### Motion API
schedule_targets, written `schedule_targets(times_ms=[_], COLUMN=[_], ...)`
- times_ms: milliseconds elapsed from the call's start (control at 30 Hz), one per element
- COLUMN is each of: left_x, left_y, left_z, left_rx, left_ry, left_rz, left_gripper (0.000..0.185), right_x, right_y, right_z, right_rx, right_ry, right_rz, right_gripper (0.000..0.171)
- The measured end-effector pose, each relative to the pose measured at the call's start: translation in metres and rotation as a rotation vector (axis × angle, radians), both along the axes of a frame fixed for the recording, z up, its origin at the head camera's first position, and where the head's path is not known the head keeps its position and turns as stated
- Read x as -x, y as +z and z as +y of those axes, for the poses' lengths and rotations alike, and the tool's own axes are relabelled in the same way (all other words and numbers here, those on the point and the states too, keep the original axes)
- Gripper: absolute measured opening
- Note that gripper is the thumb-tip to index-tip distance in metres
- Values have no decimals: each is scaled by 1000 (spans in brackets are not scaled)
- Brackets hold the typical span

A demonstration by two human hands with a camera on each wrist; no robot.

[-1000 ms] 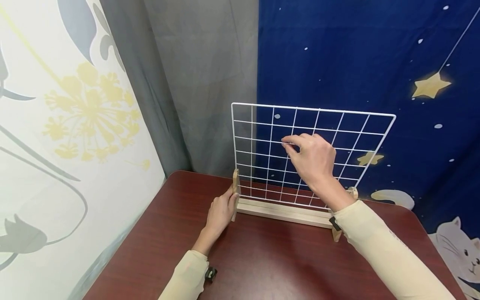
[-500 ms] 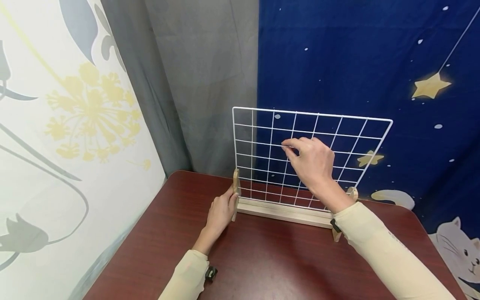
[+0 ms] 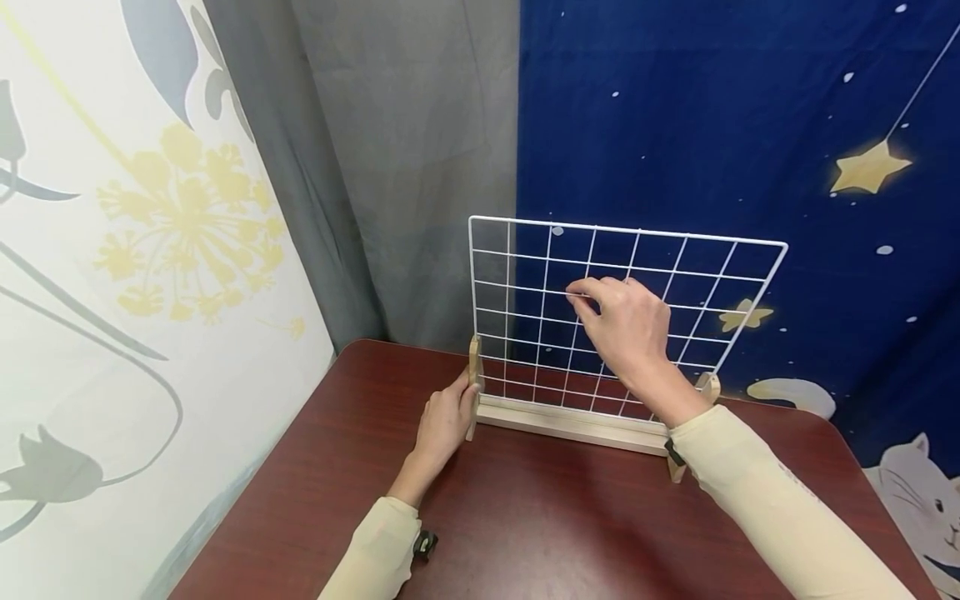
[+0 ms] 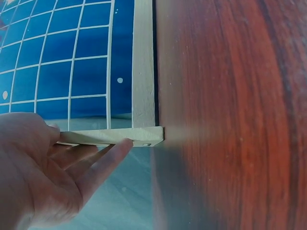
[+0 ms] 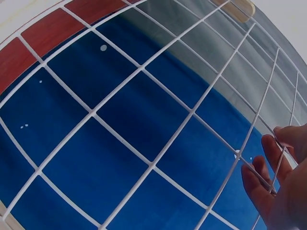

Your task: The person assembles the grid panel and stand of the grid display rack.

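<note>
A white wire grid panel (image 3: 630,231) stands in a light wooden frame on the table. The left hand (image 3: 442,421) grips the frame's left wooden side piece (image 3: 474,358); in the left wrist view, its fingers are on the outer side of that piece (image 4: 144,136). My right hand (image 3: 630,325) pinches a wire near the panel's middle between thumb and fingertips. In the right wrist view, fingers of the right hand (image 5: 280,177) pass around and through the grid wires (image 5: 152,164). A wooden bar (image 3: 570,423) runs along the panel's lower edge.
The frame stands near the back of the dark red-brown table (image 3: 525,533). A grey curtain (image 3: 420,167) and a blue star-patterned curtain (image 3: 675,125) hang behind it. A patterned white wall covering (image 3: 247,433) borders the left side.
The panel's top edge has come down slightly, and the right hand on it has sunk a little with it. The left hand keeps its hold on the side piece.
</note>
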State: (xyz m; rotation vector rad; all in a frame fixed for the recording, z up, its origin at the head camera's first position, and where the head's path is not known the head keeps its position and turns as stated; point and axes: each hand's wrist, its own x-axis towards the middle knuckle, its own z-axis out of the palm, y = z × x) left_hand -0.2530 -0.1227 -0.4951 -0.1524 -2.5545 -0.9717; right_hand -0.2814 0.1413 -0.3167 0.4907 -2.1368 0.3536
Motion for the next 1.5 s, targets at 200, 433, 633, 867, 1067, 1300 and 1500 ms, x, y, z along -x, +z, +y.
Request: schedule_targets(times_ms=[200,433,633,867,1067,1300,1500], left_x=[-1,-4,-2,-4,-5,-4,-4], left_y=[0,3,3,4,-1,-2,1], left_z=[-2,-1,-2,-5,-6,-6,-4], left_rx=[7,0,4,-15,-2,1,-9], left_ry=[0,4,-4,-38,-38,-33,-28], left_rz=[7,2,-1,-19,-11,10,7], left_gripper=[13,13,13,21,25,25,26], right_x=[-3,-4,-5,-6,-7,-6,-5], right_y=[-7,-12,-12,-17,-24,-32,-37], right_z=[-1,-2,-2,-2,-3,-4,-7], right_rx=[-2,-1,-10,-17,-17,13,88], right_ry=[9,11,5,16,22,58,72], right_rz=[-21,-40,-36,-44,-38,-8,1], right_gripper=[9,8,8,8,7,6,4])
